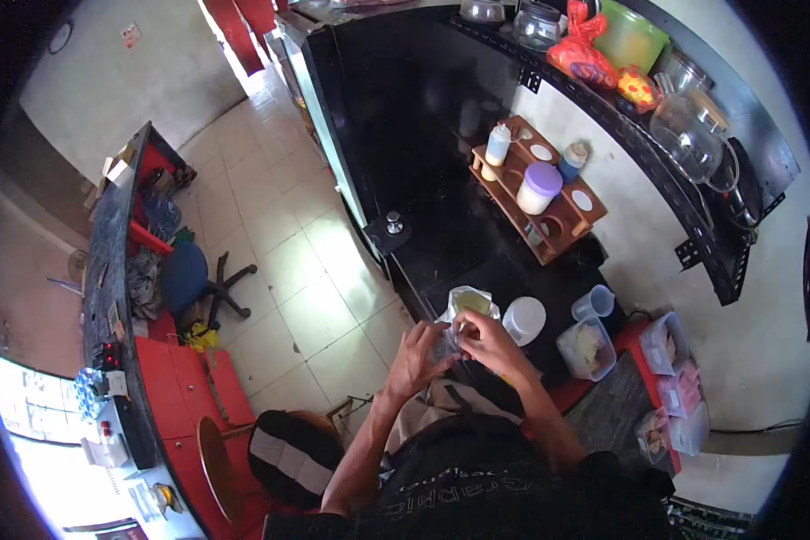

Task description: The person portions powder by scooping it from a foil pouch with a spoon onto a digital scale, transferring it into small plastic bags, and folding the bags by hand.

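My left hand [412,360] and my right hand [489,344] meet at the counter's front edge, fingers bent inward and closed. Between them is a small, translucent piece that looks like plastic; its kind is unclear and the fingers partly hide it. Just beyond the fingertips sits a silvery open pouch or wrapper [471,301] with something greenish inside. I cannot tell whether my right hand touches it. A round white tub or lid [524,320] stands right of the pouch, close to my right hand.
A wooden rack [549,236] holds bottles and a purple-lidded jar [540,187]. To the right are a clear measuring jug [594,303] and a plastic container [587,349]. A metal tamper-like object [393,222] sits at the left edge. Overhead runs a black shelf [603,121] with glassware.
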`<state>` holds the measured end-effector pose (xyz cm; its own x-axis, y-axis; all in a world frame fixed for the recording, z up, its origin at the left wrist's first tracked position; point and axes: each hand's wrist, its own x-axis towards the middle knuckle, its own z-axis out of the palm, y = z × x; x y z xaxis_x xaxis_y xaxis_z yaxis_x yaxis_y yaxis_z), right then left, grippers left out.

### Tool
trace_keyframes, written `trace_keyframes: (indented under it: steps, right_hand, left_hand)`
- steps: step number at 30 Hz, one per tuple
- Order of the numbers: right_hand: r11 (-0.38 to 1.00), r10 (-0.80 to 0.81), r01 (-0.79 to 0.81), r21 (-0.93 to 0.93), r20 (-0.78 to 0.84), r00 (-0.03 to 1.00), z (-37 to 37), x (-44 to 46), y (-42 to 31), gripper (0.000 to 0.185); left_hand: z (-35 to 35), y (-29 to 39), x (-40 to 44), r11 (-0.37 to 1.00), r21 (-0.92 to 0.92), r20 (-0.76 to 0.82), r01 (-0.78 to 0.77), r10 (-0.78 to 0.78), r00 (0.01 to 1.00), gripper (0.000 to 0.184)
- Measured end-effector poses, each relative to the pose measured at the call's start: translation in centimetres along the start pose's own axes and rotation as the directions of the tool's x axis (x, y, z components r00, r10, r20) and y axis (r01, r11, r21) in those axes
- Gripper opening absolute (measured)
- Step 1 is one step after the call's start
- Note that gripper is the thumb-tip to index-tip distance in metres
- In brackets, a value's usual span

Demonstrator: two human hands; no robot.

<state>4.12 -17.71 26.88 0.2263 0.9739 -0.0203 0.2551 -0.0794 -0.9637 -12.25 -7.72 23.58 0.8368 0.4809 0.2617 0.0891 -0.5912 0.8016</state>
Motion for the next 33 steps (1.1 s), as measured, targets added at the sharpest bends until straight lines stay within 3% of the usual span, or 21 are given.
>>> trace_keyframes:
  steps: [3, 5, 8, 10, 12, 14, 15, 16, 18, 20, 23, 26, 28, 30, 32, 33]
  right_hand:
    - [0.999, 0.034, -0.034, -0.001, -0.029, 0.999, 0.7, -0.8, -0.3, 0.012]
    - [1.0, 0.013, -0.012, 0.013, -0.057, 0.998, 1.1, -1.2, -0.5, 0.013]
    - [0.995, 0.099, -0.098, 0.007, -0.049, 0.994, 1.1, -2.4, 0.1, 0.016]
    - [0.994, -0.003, -0.004, -0.106, -0.065, 0.998, 1.1, -3.1, 1.4, 0.02]
    - [0.99, 0.004, -0.01, -0.139, -0.044, 0.999, 0.8, -3.6, 0.4, 0.018]
    - [0.981, -0.012, -0.003, -0.196, -0.071, 0.997, 0.9, -4.5, 0.7, 0.016]
    - [0.96, -0.114, 0.095, -0.262, -0.059, 0.992, 0.9, -4.9, 1.3, 0.017]
    - [0.961, -0.108, 0.089, -0.262, -0.058, 0.993, 1.1, -5.2, 1.5, 0.017]
    - [0.882, -0.345, 0.304, -0.36, -0.053, 0.937, 1.1, -5.3, 0.1, 0.024]
    - [0.904, -0.287, 0.275, -0.328, 0.013, 0.958, 0.9, -6.0, -1.3, 0.028]
    - [0.992, -0.101, 0.104, -0.067, 0.055, 0.993, 1.3, -6.7, -1.1, 0.029]
    - [0.997, -0.001, 0.01, -0.074, 0.124, 0.992, 1.2, -7.1, -1.2, 0.031]
    - [0.994, -0.01, 0.025, -0.11, 0.137, 0.991, 1.0, -6.9, -1.4, 0.031]
    - [0.972, -0.164, 0.177, -0.156, 0.092, 0.982, 1.0, -6.7, -0.8, 0.031]
    - [0.956, -0.207, 0.22, -0.192, 0.087, 0.974, 0.9, -6.1, 0.0, 0.029]
    - [0.939, -0.246, 0.259, -0.226, 0.084, 0.966, 0.9, -6.0, 0.1, 0.028]
  left_hand:
    - [0.1, 0.1, -0.8, 0.998, -0.049, -0.014, -0.027, 0.026, 1.0, 0.055]
    - [0.1, 0.7, -1.5, 0.979, -0.196, 0.002, 0.051, -0.052, 0.999, 0.055]
    - [0.5, 0.8, -2.2, 0.977, -0.169, 0.065, 0.132, -0.122, 0.99, 0.057]
    - [1.0, 0.8, -2.6, 0.98, -0.158, 0.072, 0.12, -0.11, 0.991, 0.056]
    - [1.8, 0.3, -2.9, 0.983, -0.148, 0.074, 0.108, -0.098, 0.992, 0.055]
    - [2.4, -0.1, -3.0, 0.992, -0.122, 0.0, -0.027, 0.027, 1.0, 0.053]
    - [2.4, 0.0, -3.1, 0.992, -0.125, 0.002, -0.024, 0.024, 1.0, 0.053]
    - [2.4, 0.1, -3.4, 0.981, -0.187, 0.037, 0.047, -0.041, 0.998, 0.052]
    - [2.1, 0.1, -3.6, 0.962, -0.249, 0.075, 0.11, -0.094, 0.993, 0.051]
    - [2.1, -0.2, -3.9, 0.903, -0.355, 0.195, 0.241, -0.181, 0.964, 0.048]
    - [2.6, -0.1, -4.3, 0.852, -0.451, 0.229, 0.265, -0.177, 0.957, 0.048]
    - [2.2, 0.6, -4.5, 0.761, -0.525, 0.347, 0.381, -0.218, 0.912, 0.045]
    - [3.3, -1.0, -4.8, 0.808, -0.495, 0.317, 0.319, -0.174, 0.932, 0.043]
    - [2.4, 0.1, -4.1, 0.848, -0.462, 0.294, 0.26, -0.13, 0.947, 0.042]
    - [0.9, 1.5, -3.3, 0.784, -0.434, 0.434, 0.445, -0.251, 0.865, 0.041]
    - [0.7, 1.5, -3.1, 0.782, -0.434, 0.437, 0.447, -0.251, 0.864, 0.041]
